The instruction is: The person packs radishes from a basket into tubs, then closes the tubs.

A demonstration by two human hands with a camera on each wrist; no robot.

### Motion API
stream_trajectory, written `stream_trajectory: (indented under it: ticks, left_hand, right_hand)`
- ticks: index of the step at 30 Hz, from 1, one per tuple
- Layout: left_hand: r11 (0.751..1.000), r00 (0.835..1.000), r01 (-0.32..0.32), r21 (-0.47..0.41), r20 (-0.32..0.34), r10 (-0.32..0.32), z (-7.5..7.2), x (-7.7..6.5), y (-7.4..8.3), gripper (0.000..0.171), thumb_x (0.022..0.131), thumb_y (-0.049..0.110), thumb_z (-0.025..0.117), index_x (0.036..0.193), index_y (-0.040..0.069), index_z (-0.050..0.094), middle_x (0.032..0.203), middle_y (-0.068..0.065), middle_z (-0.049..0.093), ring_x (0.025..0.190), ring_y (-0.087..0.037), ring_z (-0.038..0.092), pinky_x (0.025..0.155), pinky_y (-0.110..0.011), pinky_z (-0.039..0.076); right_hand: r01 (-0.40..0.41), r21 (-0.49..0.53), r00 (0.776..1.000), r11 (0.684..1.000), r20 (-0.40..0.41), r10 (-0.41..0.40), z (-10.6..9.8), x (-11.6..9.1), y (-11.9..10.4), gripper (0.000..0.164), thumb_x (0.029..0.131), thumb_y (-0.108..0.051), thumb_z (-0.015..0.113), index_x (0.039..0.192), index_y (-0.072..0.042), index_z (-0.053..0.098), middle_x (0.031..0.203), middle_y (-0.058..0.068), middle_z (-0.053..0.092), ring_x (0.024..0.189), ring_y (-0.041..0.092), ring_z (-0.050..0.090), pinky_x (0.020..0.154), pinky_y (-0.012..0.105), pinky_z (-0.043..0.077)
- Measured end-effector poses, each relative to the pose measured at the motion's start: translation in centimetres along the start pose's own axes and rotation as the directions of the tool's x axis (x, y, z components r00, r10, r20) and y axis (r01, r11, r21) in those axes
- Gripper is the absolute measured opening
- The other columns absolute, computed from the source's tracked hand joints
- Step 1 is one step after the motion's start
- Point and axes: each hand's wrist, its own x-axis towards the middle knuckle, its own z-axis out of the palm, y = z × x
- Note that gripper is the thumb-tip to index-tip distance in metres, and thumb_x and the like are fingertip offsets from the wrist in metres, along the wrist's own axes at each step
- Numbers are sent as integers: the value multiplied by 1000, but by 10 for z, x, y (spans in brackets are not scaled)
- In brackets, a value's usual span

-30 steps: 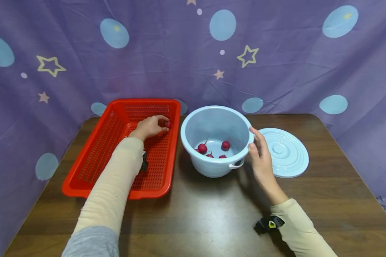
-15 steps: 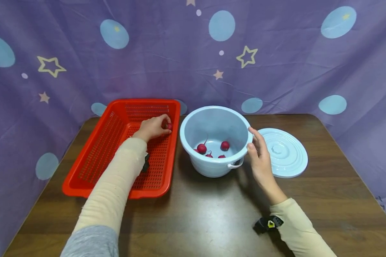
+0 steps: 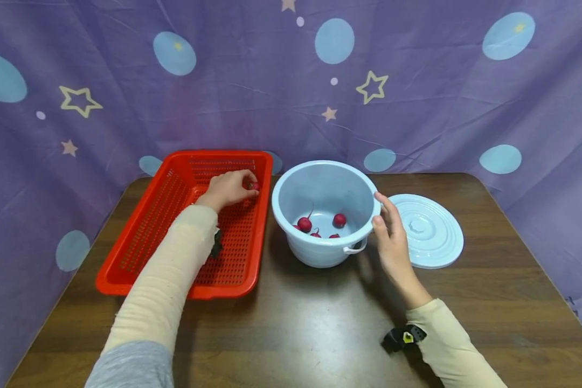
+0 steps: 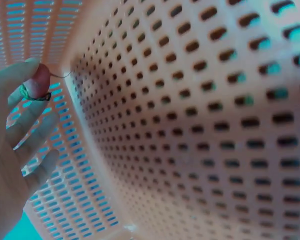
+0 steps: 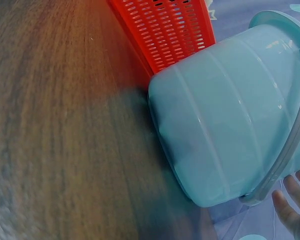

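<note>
Inside the red basket, my left hand pinches a red radish between thumb and index finger, near the basket's right wall. The left wrist view shows its thin root tail and green stem end, with the other fingers spread apart below. My right hand rests against the right side of a light blue bucket, thumb and fingertips at its rim. Several radishes lie in the bucket, one of them a round radish toward the right. In the right wrist view, fingers show beside the bucket's handle.
A round light blue lid lies on the wooden table to the right of the bucket. Basket and bucket stand side by side with a narrow gap. Behind the table hangs a purple curtain with stars and ovals.
My left hand has shifted slightly within the basket, keeping the radish pinched. The right hand and the bucket have stayed in place.
</note>
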Motion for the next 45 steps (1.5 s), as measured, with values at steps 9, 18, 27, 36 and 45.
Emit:
stream_trajectory:
  ticks: [9, 18, 27, 36, 45]
  left_hand:
    - [998, 998, -49, 35, -41, 50, -22, -12, 7, 36, 89, 40, 70, 119, 20, 65, 115, -4, 67, 97, -25, 60, 89, -53, 45]
    - [985, 986, -136, 104, -84, 145, -44, -26, 23, 33, 92, 36, 67, 121, 21, 66, 114, -1, 68, 96, -20, 61, 84, -48, 48]
    - [956, 962, -214, 200, -129, 242, -57, -39, 34, 31, 92, 37, 64, 119, 21, 67, 114, 1, 68, 96, -20, 62, 79, -45, 51]
    - [938, 927, -284, 198, -193, 321, -63, -54, 53, 35, 92, 45, 66, 118, 21, 67, 108, 2, 68, 95, -17, 61, 79, -41, 50]
    - [944, 888, -324, 71, -321, 329, -64, -67, 72, 32, 92, 46, 67, 112, 23, 68, 98, 5, 65, 91, -15, 57, 74, -37, 49]
  right_hand:
    - [6, -11, 1000, 1000, 2, -6, 0, 0, 2, 46, 102, -16, 49, 147, -9, 45, 136, 25, 52, 119, 15, 51, 95, 22, 42]
    - [7, 2, 1000, 1000, -4, -7, 0, 0, 0, 46, 102, -16, 49, 147, -8, 45, 136, 25, 51, 120, 15, 51, 96, 23, 41]
    - [7, 1, 1000, 1000, -5, -7, 0, -1, 0, 46, 102, -17, 49, 147, -9, 45, 136, 25, 51, 119, 15, 51, 95, 22, 41]
    - [0, 7, 1000, 1000, -7, 0, 0, -1, 0, 46, 103, -16, 48, 147, -9, 44, 137, 25, 50, 119, 15, 50, 95, 22, 40]
    - [-4, 21, 1000, 1000, -4, 4, 2, -2, -1, 46, 103, -17, 48, 148, -9, 44, 137, 26, 50, 118, 16, 50, 93, 22, 41]
